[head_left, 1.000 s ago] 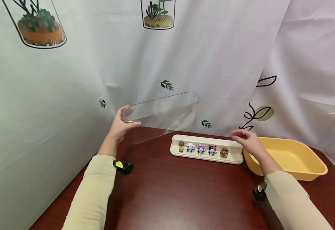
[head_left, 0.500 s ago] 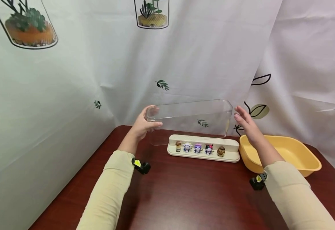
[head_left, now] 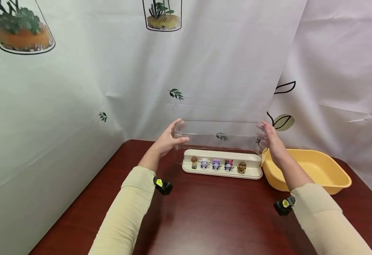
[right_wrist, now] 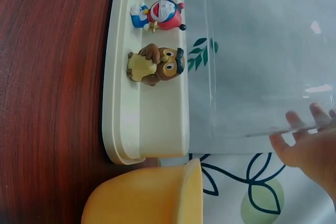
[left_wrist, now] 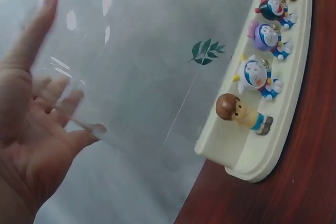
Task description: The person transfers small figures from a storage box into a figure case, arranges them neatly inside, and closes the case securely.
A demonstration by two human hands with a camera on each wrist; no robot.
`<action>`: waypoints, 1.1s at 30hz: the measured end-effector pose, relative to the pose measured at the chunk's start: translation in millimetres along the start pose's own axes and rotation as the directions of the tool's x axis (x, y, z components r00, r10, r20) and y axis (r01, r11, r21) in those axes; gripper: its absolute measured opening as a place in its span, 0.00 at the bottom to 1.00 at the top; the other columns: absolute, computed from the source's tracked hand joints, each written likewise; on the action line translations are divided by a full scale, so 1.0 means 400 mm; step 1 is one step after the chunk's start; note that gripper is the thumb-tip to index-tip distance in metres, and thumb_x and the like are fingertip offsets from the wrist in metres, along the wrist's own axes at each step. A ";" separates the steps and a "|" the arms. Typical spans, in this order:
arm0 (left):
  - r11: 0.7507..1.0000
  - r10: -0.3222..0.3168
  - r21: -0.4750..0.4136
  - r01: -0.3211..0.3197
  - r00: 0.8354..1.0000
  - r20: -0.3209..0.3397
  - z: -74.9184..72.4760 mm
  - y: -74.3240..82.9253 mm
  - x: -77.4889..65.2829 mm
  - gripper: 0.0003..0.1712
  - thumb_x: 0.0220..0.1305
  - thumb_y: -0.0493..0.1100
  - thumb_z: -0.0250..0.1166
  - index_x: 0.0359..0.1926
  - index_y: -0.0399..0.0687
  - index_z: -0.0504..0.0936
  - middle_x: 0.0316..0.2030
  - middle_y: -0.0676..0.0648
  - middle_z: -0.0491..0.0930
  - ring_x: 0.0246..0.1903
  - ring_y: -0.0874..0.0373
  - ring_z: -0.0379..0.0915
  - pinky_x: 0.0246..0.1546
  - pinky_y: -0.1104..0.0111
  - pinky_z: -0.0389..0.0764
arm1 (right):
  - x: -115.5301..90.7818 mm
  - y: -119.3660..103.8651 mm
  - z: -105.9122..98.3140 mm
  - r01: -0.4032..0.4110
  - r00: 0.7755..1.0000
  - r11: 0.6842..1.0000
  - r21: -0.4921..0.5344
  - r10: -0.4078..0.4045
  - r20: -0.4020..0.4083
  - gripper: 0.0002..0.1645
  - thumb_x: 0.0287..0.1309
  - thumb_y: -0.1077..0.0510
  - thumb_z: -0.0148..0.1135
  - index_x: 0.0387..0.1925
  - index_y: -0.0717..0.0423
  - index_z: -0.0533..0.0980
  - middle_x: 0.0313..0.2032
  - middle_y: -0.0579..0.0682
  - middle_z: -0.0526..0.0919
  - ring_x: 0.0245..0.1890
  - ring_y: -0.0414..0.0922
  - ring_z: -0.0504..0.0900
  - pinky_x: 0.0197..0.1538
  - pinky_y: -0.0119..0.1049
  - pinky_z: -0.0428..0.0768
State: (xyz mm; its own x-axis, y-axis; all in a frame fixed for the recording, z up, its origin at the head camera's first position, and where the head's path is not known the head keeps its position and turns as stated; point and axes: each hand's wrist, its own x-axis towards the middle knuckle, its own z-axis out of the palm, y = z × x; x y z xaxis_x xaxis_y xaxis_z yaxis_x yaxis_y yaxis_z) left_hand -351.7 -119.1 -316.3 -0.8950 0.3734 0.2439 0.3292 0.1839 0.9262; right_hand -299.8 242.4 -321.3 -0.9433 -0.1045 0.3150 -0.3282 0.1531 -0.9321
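A clear plastic cover (head_left: 218,128) is held level above and slightly behind a cream display stand (head_left: 222,175). My left hand (head_left: 167,142) grips the cover's left end, the thumb in front and the fingers round the back. At the opposite end, my right hand (head_left: 274,144) holds the cover between thumb and fingers. Several small figurines stand in a row on the stand: a brown-haired boy (left_wrist: 242,114) at the left, blue-and-white cat figures in costumes (left_wrist: 256,74), and a brown owl (right_wrist: 157,65) at the right. The cover's lower edges are hard to make out.
A yellow plastic tub (head_left: 316,166) sits close to the stand's right end, below my right forearm. The dark red wooden table (head_left: 218,216) extends in front. White printed curtains (head_left: 224,63) hang behind and along the left side.
My left hand has brought the tilted cover right and levelled it over the stand. The right hand has risen from beside the stand and taken hold of the cover's right end.
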 end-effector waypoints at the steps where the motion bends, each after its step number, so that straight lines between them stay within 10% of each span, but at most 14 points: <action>1: 0.999 -0.010 0.050 0.011 1.000 -0.014 -0.001 -0.002 0.002 0.51 0.55 0.38 0.68 0.72 0.53 0.46 0.67 0.47 0.55 0.47 0.51 0.70 0.38 0.59 0.73 | -0.001 0.001 0.002 -0.008 1.000 1.000 -0.004 0.007 -0.009 0.43 0.68 0.36 0.27 0.70 0.60 0.37 0.69 0.63 0.44 0.65 0.64 0.46 0.63 0.59 0.45; 6: 0.977 -0.042 0.206 0.061 0.994 -0.097 0.004 -0.014 0.005 0.54 0.54 0.46 0.69 0.73 0.53 0.44 0.69 0.43 0.50 0.67 0.49 0.48 0.62 0.55 0.57 | -0.001 0.007 0.010 -0.013 0.999 1.000 -0.001 0.013 -0.031 0.42 0.68 0.37 0.27 0.70 0.62 0.36 0.68 0.64 0.44 0.64 0.62 0.48 0.59 0.52 0.51; 33: 0.975 -0.087 0.192 0.109 0.989 -0.122 0.061 -0.055 0.021 0.54 0.51 0.46 0.71 0.72 0.55 0.47 0.71 0.46 0.46 0.68 0.48 0.42 0.63 0.57 0.56 | -0.017 0.076 -0.013 -0.015 0.997 0.998 0.062 0.020 -0.075 0.41 0.70 0.41 0.29 0.69 0.66 0.36 0.64 0.61 0.47 0.66 0.65 0.43 0.64 0.60 0.39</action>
State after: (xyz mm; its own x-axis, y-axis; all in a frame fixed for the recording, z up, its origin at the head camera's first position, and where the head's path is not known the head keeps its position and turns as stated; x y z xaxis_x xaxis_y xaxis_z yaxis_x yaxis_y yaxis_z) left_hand -359.2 -97.9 -341.4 -0.9502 0.2427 0.1956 0.2809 0.3946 0.8749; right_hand -303.6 252.9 -350.7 -0.9506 -0.0279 0.3090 -0.3103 0.0930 -0.9461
